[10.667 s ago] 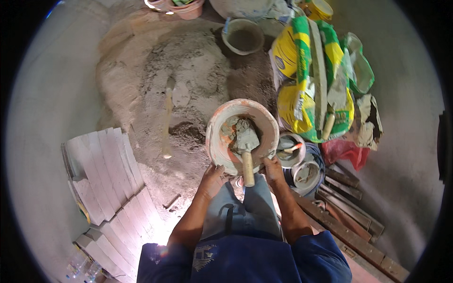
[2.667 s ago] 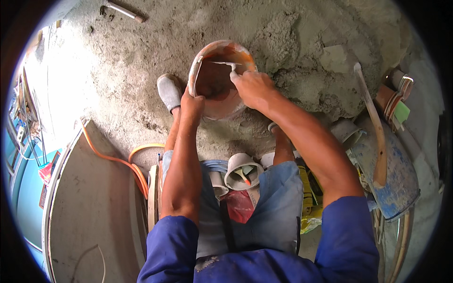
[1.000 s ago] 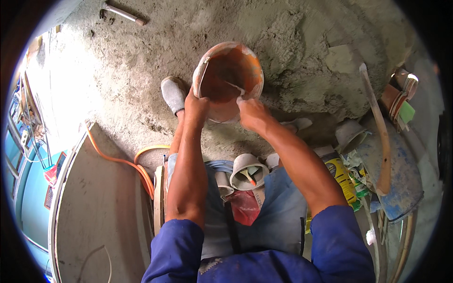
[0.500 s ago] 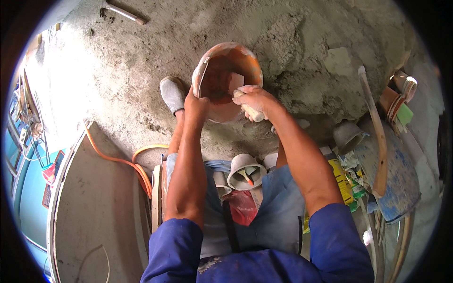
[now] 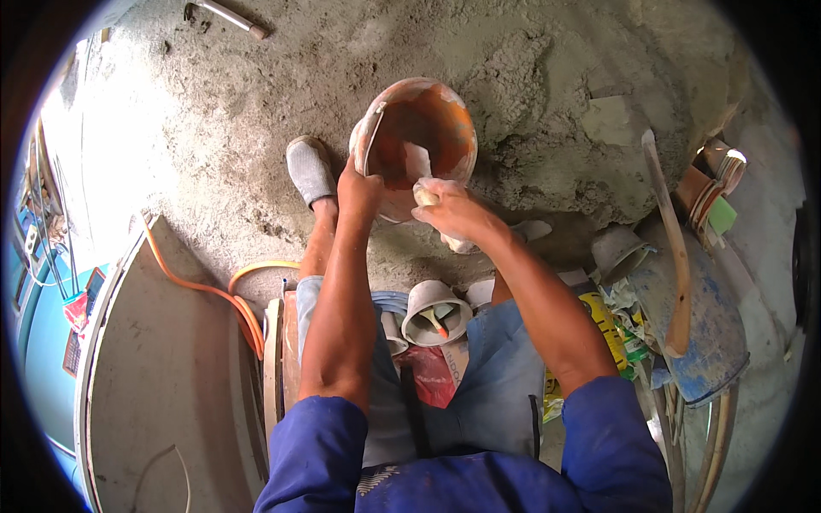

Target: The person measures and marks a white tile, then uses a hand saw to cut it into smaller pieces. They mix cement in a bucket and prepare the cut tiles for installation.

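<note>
An orange plastic bucket [image 5: 455, 115], crusted with pale mortar, is tilted so that its mouth and inner wall show. My left hand [image 5: 360, 190] is closed on the bucket's near-left rim. In my right hand [image 5: 451, 210] is a scraper with a pale handle, held at the near edge of the mouth. The light, flat scraper blade [image 5: 416, 160] reaches inside the bucket; whether it touches the wall I cannot tell. Reddish-brown residue coats the inside.
Between my legs sits a small grey bucket [image 5: 437, 314] with a brush [image 5: 436, 323] in it. A hammer [image 5: 227, 19] lies far left. An orange hose [image 5: 192, 281] crosses a large board [image 5: 171, 368]. To the right are a long wooden handle [image 5: 676, 265] and a blue-stained drum [image 5: 705, 342].
My right hand has moved slightly down and left with the scraper, and the blade now stands more edge-on. My left hand keeps its hold on the rim.
</note>
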Tool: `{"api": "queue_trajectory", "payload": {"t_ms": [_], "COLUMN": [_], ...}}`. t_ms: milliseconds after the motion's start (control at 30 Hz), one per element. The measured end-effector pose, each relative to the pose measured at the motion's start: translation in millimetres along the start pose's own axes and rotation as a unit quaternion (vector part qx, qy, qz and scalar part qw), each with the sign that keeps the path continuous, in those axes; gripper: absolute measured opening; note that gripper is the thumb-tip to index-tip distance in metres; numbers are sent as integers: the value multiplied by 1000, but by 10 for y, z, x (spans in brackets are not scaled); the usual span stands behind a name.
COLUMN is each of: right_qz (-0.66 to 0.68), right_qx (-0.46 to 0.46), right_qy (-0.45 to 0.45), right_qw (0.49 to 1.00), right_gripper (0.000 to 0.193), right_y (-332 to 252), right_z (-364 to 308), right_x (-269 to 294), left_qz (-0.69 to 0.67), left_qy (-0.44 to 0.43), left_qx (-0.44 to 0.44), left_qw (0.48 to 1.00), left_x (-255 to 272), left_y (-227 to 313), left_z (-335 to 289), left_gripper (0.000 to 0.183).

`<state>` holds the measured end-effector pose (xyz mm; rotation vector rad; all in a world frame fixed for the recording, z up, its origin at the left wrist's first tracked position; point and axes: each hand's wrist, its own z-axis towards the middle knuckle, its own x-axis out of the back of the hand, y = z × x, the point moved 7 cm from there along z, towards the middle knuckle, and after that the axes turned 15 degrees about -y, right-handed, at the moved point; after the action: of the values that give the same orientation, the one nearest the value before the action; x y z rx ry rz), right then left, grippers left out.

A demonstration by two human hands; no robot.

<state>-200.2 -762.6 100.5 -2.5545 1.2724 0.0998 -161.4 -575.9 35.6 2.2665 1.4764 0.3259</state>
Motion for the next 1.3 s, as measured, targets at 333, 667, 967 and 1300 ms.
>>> {"api": "queue_trajectory", "payload": {"t_ms": [333, 667, 967, 1300], "right_qz": [-81, -339, -325, -306], "right_qx": [-45, 13, -45, 30], "right_qy": [28, 128, 55, 68], "right_qw": [995, 932, 943, 949], "right_gripper": [50, 60, 41, 48], "right_y": [42, -417, -92, 43], "right_z": [308, -365, 86, -693], "right_x": [414, 476, 47, -101], "left_qz": [46, 121, 114, 90], "left_qy": [42, 57, 49, 44], "left_qx": [-34, 1, -19, -6], "left_qw": [997, 991, 992, 995], "left_x": [9, 41, 12, 96], "left_y": [-181, -63, -50, -165], "left_z": [120, 86, 88, 149], "left_gripper": [72, 74, 75, 74]}}
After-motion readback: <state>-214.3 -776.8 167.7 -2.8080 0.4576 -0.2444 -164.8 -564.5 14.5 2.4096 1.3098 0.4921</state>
